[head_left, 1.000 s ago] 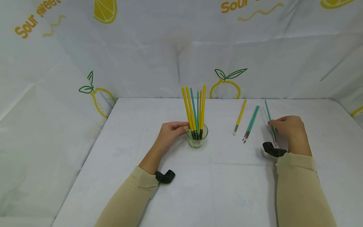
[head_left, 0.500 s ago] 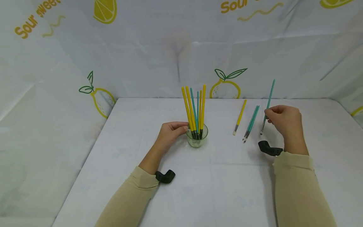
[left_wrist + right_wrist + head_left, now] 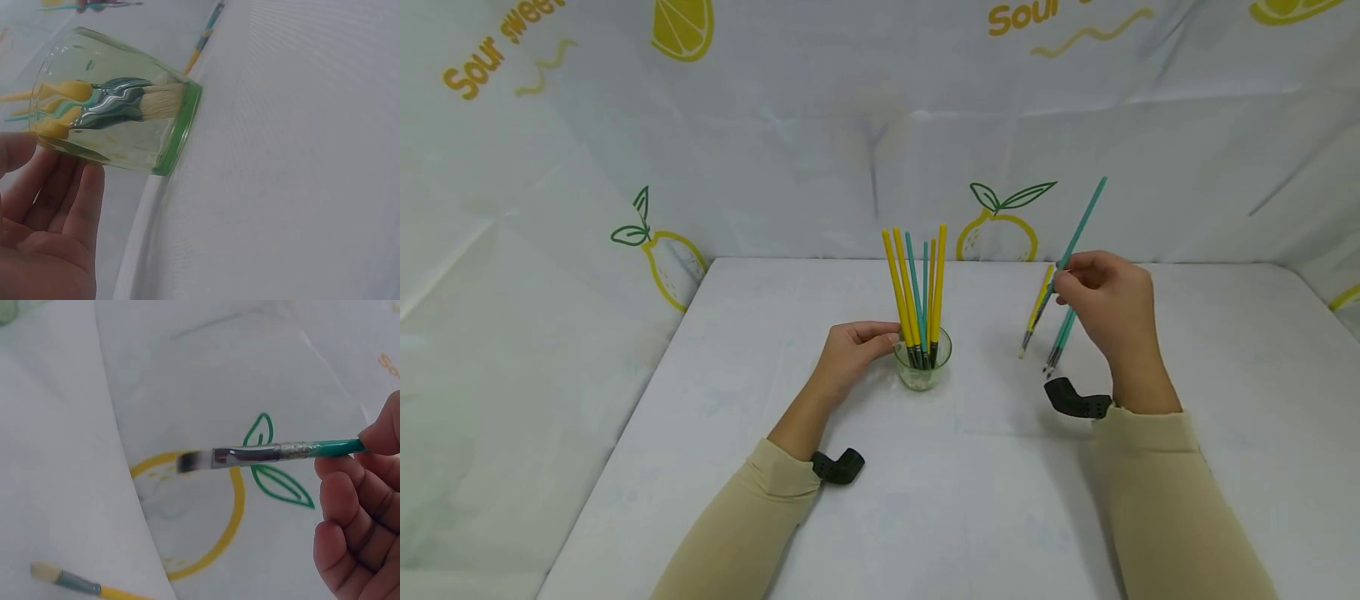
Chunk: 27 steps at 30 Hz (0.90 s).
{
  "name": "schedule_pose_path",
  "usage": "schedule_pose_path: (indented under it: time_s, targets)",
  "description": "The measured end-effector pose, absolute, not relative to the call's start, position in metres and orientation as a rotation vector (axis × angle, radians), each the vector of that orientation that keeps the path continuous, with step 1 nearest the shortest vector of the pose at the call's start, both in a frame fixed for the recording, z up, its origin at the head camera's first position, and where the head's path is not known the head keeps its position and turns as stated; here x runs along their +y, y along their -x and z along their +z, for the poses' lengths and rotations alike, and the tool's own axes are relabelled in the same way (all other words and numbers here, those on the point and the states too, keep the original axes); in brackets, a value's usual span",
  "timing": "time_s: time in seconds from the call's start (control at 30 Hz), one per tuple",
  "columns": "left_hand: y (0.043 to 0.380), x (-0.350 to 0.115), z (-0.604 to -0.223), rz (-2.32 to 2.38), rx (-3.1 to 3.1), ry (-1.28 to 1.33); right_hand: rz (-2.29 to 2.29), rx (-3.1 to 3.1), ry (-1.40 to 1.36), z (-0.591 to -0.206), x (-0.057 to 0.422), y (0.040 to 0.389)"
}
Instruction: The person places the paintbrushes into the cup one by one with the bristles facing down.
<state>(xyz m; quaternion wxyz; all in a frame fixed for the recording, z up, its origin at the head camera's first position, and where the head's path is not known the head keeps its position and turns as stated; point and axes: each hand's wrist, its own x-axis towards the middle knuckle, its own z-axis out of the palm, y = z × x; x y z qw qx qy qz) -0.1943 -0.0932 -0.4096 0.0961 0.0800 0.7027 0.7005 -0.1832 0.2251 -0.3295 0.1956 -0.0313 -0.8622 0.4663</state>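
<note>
My left hand (image 3: 842,358) holds the left side of a clear greenish glass (image 3: 917,382), thumb and fingers at its wall near the rim. Several yellow and teal paintbrushes (image 3: 898,283) stand in it, bristles down, as the left wrist view shows through the glass (image 3: 134,62). Off to the right, my right hand (image 3: 1116,308) pinches a teal paintbrush (image 3: 1084,218) between thumb and fingers, above the table. Its dark bristle end points down and left; in the right wrist view the metal ferrule (image 3: 247,455) is plain to see.
Beneath the right hand lie a yellow paintbrush (image 3: 1032,321) and teal paintbrushes (image 3: 1063,335), partly covered by the hand and the held brush. A white cloth covers the table (image 3: 970,500). A lemon-printed sheet (image 3: 790,150) hangs behind its far edge.
My right hand has lifted the teal paintbrush off the table and carried it left, over the other loose brushes; its handle now leans right. The left hand and glass have stayed put.
</note>
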Motion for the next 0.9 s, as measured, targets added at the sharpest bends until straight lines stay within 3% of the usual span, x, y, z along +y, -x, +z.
schedule_pose_path:
  time_s: [0.4, 0.9]
  targets:
    - [0.195, -0.094, -0.411, 2.074, 2.089, -0.247, 1.461, -2.367, -0.25, -0.326, 0.162, 0.169]
    - [0.195, -0.094, -0.412, 2.07, 2.107, -0.269, 1.377, -2.546, -0.284, -0.353, 0.142, 0.176]
